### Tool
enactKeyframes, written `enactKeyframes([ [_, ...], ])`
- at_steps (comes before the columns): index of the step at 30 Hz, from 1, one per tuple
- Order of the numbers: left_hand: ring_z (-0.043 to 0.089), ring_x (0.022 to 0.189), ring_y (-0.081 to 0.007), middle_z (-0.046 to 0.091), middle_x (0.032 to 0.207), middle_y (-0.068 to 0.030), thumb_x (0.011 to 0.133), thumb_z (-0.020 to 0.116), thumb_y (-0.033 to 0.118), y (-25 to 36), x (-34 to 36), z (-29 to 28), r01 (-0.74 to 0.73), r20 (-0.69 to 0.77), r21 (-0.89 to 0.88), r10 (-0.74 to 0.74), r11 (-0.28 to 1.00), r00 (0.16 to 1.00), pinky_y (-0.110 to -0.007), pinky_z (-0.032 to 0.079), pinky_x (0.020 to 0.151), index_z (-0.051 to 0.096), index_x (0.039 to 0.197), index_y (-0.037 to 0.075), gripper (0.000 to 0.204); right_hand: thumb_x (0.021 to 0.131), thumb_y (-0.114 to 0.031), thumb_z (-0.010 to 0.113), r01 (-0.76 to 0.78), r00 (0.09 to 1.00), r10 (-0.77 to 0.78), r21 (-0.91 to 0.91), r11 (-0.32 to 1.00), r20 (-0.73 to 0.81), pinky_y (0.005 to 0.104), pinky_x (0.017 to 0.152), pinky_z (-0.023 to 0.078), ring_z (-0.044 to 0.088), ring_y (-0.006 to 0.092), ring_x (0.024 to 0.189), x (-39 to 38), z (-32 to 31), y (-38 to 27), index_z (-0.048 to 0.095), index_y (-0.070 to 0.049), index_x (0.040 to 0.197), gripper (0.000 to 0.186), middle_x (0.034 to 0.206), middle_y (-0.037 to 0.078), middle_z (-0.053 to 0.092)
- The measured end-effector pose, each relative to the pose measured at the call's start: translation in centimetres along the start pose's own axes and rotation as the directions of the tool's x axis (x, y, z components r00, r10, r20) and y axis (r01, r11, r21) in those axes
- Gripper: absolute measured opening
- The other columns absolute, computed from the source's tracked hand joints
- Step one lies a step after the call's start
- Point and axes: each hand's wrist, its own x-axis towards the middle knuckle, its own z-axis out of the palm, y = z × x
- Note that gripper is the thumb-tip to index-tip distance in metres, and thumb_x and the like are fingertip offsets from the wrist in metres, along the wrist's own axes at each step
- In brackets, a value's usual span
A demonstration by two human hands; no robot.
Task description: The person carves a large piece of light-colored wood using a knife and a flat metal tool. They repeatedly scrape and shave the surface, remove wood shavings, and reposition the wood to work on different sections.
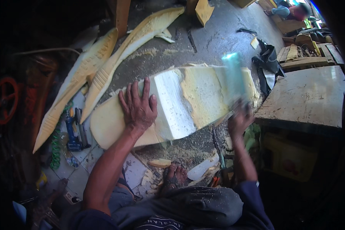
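A long cream foam slab (207, 96) lies across the floor before me, its left end rounded. A white band crosses its middle; right of that the surface is rough and yellowish, with a cut step. My left hand (138, 104) lies flat on the slab's left part, fingers spread, just left of the white band. At the right end, my right hand (240, 117) is closed round the lower end of a flat blue-green blade (234, 76). Motion smears both hand and blade, so the blade's exact kind and its contact with the foam cannot be made out.
Two long carved foam pieces (136, 36) lie far left. Beside them are a blue power tool (73, 132) and a green coiled hose (55, 151). Foam scraps (203, 166) surround my foot. A pale board (303, 96) stands right; another person (295, 12) is far right.
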Motion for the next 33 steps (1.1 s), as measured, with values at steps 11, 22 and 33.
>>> enactKeyframes([
  [11,0.041,0.139,-0.0387,0.045,0.148,-0.0204,0.103,0.048,0.035,-0.1,0.0,0.4,0.012,-0.023,-0.022,-0.013,1.000,1.000,-0.066,0.020,0.119,0.039,0.160,0.016,0.061,0.097,-0.011,0.058,-0.113,0.993,0.115,0.222,0.969,0.003,0.0528,0.115,0.030,0.036,0.0296,0.151,0.3,1.1,-0.2,0.050,-0.016,0.155,0.059,0.162,0.010,0.047],
  [22,0.042,0.140,-0.0392,0.046,0.148,-0.0202,0.102,0.050,0.036,0.0,-0.3,-0.1,0.015,0.007,-0.012,-0.014,1.000,1.000,-0.066,0.018,0.120,0.037,0.162,0.018,0.064,0.097,-0.004,0.049,-0.131,0.988,0.087,0.396,0.909,0.126,0.0469,0.118,0.034,0.043,0.0332,0.145,-4.1,-1.4,-4.9,0.047,-0.019,0.158,0.063,0.162,0.007,0.047],
  [33,0.040,0.142,-0.0386,0.044,0.150,-0.0198,0.102,0.050,0.037,-0.1,-0.1,0.1,0.029,0.033,-0.017,-0.029,0.999,0.999,-0.066,0.018,0.120,0.037,0.162,0.017,0.064,0.099,-0.003,0.050,-0.060,0.993,0.057,-0.032,0.998,-0.104,0.0537,0.118,0.032,0.045,0.0293,0.145,-0.2,1.4,-2.0,0.054,-0.015,0.151,0.053,0.159,0.005,0.051],
])
